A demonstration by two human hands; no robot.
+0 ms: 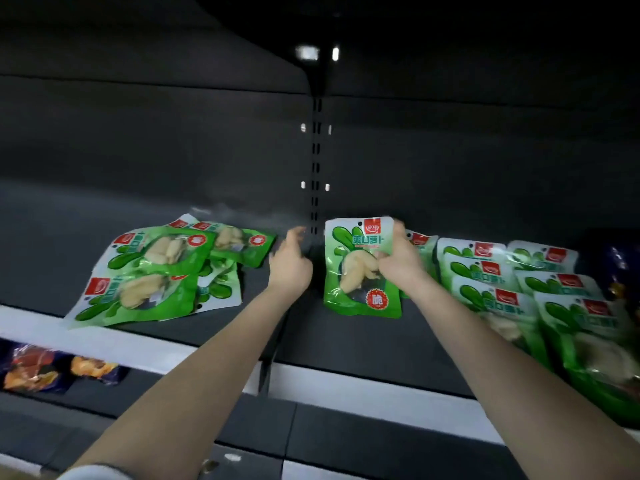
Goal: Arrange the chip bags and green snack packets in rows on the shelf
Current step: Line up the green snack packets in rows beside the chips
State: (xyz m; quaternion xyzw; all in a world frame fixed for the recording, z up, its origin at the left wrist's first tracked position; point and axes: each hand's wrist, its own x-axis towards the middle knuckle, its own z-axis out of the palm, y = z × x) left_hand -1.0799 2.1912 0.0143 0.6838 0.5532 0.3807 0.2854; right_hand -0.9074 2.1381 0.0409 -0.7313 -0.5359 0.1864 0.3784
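The green snack packet [360,271] stands upright, long axis vertical, red logo at the top and printed face to the camera, just right of the slotted upright [316,168] at mid-shelf [346,344]. The right hand [398,261] grips its right edge, fingers wrapped round the packet. The left hand [291,265] hovers just beside it, loosely curled, holding nothing. A loose pile [156,271] lies flat toward the left end, overlapping rows [519,289] run toward the right end, and chip bags [34,368] lie below.

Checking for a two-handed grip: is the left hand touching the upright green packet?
Apart. The head view shows dark shelf between the left hand and the upright green packet.
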